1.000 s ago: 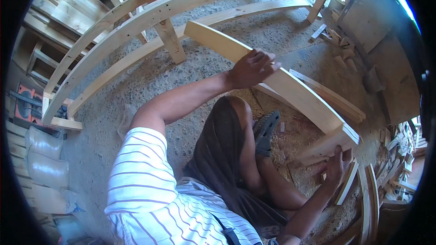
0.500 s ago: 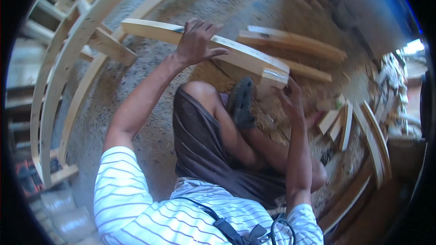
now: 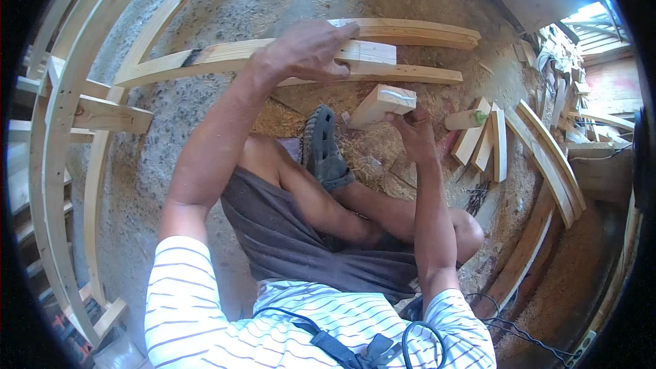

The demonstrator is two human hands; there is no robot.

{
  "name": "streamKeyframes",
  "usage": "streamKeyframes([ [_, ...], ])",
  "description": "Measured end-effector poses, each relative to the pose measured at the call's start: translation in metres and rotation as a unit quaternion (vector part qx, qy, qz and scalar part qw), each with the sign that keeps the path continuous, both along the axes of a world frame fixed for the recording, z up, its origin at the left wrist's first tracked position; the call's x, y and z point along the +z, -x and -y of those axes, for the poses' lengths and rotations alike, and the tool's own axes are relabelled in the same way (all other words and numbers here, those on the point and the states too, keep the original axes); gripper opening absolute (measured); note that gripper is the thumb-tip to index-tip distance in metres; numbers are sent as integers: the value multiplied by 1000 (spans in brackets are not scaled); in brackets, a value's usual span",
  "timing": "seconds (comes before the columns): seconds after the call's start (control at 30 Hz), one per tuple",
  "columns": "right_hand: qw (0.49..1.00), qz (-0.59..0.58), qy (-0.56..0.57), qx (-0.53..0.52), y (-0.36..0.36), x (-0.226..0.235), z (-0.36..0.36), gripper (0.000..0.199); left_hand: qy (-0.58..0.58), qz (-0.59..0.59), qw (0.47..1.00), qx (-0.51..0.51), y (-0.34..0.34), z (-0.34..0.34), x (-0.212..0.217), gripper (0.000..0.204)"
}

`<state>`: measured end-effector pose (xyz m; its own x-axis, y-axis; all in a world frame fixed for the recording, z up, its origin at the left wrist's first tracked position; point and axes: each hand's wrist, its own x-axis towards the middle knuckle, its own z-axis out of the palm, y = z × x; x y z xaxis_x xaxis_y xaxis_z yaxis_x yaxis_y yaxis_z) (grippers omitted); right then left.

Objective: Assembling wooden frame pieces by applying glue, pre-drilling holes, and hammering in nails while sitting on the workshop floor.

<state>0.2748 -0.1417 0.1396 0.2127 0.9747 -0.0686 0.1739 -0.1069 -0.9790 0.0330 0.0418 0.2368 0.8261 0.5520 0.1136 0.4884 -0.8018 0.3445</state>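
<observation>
My left hand is wrapped over a long, pale wooden board, near its right end. The board lies crosswise in front of me and has a dark mark toward its left part. In my right hand is a short wooden block, pinched between fingers and thumb and tilted up. A pale, shiny streak runs along the block's upper end face. Block and board are apart, with the block below and right of the board's end.
A ladder-like wooden frame stands along the left. Beyond the board, curved timbers lie on the dusty floor. Several short wood pieces, a pale cylinder and curved strips lie at right. My shoe is between my hands.
The block, earlier at the right end of the board, is now apart from it. The board has turned and lies more level. My view has shifted.
</observation>
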Motion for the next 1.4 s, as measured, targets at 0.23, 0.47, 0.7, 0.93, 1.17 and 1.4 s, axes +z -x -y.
streamKeyframes([
  [0.23, 998, 50, 15, 28, -2, 17, -25, 43, -23, 59, 998, -15, 0, -13, 34, 54],
  [0.47, 1000, 15, 0, 7, 1, 12, -20, 44, 13, 32, 999, -3, 7, -5, 46, 54],
  [0.7, 996, 51, 62, 23, -13, 17, -1, 49, 54, 27, 998, -19, 14, -2, 44, 63],
  [0.93, 994, 88, 48, 36, -36, -5, 10, 50, 114, 20, 992, -42, 19, -2, 47, 60],
  [1.17, 975, 138, 120, -125, -70, -64, 20, 53, 235, -98, 962, -99, 9, -22, 51, 61],
  [1.4, 979, 85, 152, -107, -84, -97, 14, 55, 349, -166, 921, -49, -10, -44, 37, 90],
])
